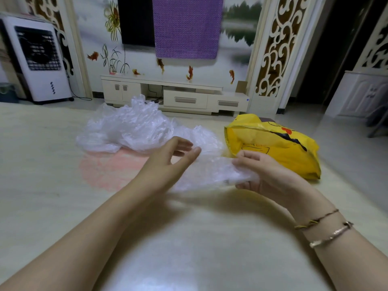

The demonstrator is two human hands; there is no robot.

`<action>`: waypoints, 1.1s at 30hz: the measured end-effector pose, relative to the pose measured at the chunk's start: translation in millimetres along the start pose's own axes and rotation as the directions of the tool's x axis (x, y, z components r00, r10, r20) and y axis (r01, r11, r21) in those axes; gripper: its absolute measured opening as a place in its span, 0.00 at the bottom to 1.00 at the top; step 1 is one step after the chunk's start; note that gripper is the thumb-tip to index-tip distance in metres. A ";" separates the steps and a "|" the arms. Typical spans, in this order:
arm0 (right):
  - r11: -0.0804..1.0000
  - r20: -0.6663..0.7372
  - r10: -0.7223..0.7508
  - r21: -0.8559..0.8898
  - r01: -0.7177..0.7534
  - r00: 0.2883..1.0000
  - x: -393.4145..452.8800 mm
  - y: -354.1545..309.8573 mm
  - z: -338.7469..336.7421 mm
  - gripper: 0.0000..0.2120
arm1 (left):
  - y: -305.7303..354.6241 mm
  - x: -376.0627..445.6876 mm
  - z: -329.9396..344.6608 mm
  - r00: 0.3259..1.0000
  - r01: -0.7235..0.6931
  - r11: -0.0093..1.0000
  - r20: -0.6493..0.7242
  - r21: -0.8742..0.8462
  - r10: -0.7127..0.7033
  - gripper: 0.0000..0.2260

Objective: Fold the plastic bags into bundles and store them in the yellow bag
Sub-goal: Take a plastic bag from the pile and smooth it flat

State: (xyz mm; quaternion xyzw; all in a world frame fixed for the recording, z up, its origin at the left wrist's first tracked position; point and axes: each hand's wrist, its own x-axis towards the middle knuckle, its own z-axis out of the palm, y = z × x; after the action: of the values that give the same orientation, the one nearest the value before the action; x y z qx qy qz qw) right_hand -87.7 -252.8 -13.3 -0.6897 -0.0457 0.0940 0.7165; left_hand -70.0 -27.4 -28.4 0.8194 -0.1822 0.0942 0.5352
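Plastic bag [212,171] gripped by right hand [262,173]; left hand [168,158] open.

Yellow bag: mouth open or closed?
Open. The yellow bag lies on its side on the floor, its rim gaping toward the pile of clear bags. Contents: cannot tell.

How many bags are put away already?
Can't count them. The yellow bag looks puffed, but what's inside stays hidden. In hand: the right hand grips one clear plastic bag, with the left hand open beside it. Left: a heap of loose clear bags on the floor.
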 end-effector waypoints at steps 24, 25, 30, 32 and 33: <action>0.489 0.371 -0.181 -0.770 0.410 0.911 -5.9 24.5 27.5 0.28 | -15.8 -7.2 8.8 0.999 0.011 0.828 -0.042 0.561 0.015 0.24; 0.481 0.388 -0.172 -0.769 0.421 0.905 -7.2 23.2 28.4 0.25 | -14.7 -5.5 4.5 0.997 -0.024 0.826 -0.042 0.563 0.058 0.23; 0.492 0.410 -0.103 -0.770 0.405 0.906 -7.2 22.7 27.5 0.18 | 9.1 -2.3 -32.9 0.950 -0.106 0.971 0.311 0.213 0.035 0.12; 0.511 0.409 -0.098 -0.762 0.399 0.907 -5.7 22.1 26.6 0.18 | 16.3 -7.5 -39.5 0.818 -0.091 0.967 0.572 0.238 -0.064 0.14; 0.521 0.407 -0.099 -0.756 0.395 0.908 -5.2 21.5 26.3 0.19 | 16.6 -9.5 -39.7 0.760 -0.069 0.960 0.637 0.273 -0.126 0.14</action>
State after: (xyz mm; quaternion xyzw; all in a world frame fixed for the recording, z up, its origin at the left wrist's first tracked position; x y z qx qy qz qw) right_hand -99.5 -227.4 -33.2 -0.9050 -0.2961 0.0654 0.2983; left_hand -83.8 4.7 -1.5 0.8710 -0.3282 -0.1787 0.3190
